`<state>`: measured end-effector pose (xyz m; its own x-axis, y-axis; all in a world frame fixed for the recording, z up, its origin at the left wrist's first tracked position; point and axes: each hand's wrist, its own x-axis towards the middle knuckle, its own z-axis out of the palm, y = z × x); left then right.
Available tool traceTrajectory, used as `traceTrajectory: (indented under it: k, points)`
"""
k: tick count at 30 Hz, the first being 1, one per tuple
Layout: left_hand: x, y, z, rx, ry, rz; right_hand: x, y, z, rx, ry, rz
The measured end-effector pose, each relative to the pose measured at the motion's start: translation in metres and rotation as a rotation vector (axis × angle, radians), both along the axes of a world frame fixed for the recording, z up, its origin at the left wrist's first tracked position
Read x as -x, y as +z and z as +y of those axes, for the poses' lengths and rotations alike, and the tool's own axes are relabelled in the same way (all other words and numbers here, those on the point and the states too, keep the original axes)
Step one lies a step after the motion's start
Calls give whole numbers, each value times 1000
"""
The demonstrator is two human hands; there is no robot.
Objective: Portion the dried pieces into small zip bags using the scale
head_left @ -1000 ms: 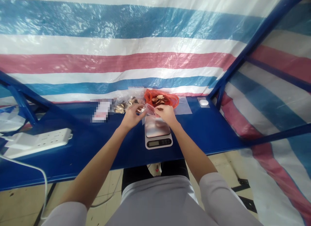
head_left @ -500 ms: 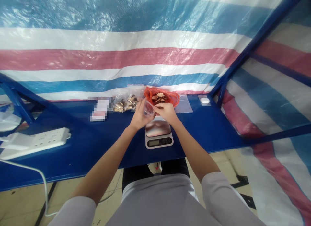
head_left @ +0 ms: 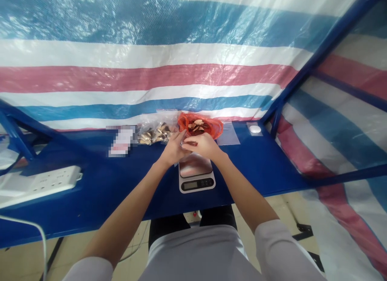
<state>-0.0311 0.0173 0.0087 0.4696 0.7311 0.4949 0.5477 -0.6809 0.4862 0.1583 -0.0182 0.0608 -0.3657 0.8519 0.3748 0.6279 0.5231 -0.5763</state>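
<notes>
My left hand (head_left: pixel 174 149) and my right hand (head_left: pixel 203 145) meet just above the far edge of a small digital scale (head_left: pixel 196 177) on the blue table (head_left: pixel 121 180). Both hands are closed on a small clear plastic bag (head_left: pixel 184 144), which is mostly hidden by the fingers. Right behind them lies an open red plastic bag (head_left: pixel 201 127) with brown dried slices in it. A clear bag of pale and dark pieces (head_left: pixel 154 132) lies to its left.
A flat clear bag (head_left: pixel 229 134) and a small white round object (head_left: pixel 255 129) lie at the back right. A white power strip (head_left: pixel 39 183) sits at the left. A striped tarp (head_left: pixel 169 75) hangs behind, and blue frame bars (head_left: pixel 317 51) run on the right.
My hands have drawn closer together over the scale, pressing on the small clear bag. The view has tipped slightly, so the table sits lower in the picture.
</notes>
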Motion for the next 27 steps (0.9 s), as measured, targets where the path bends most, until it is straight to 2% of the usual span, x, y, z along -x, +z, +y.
traceTrajectory:
  k: [5, 9, 12, 16, 20, 23, 27]
  points:
    - [4, 1, -5, 19, 30, -24, 1, -6, 6, -16, 59, 26]
    - [5, 0, -6, 34, 40, -78, 0, -12, 11, 51, 98, 197]
    - [4, -1, -3, 34, 36, -116, 1, -18, 15, 103, 90, 338]
    - [2, -3, 4, 28, 62, -161, -1, -23, 23, 84, 74, 403]
    - [0, -2, 8, 18, 142, -250, -19, -22, 36, 93, -12, 455]
    - [1, 3, 9, 22, 198, -306, -38, -17, 48, 99, -77, 405]
    - [2, 10, 13, 22, 243, -343, -51, -9, 62, 78, -165, 71]
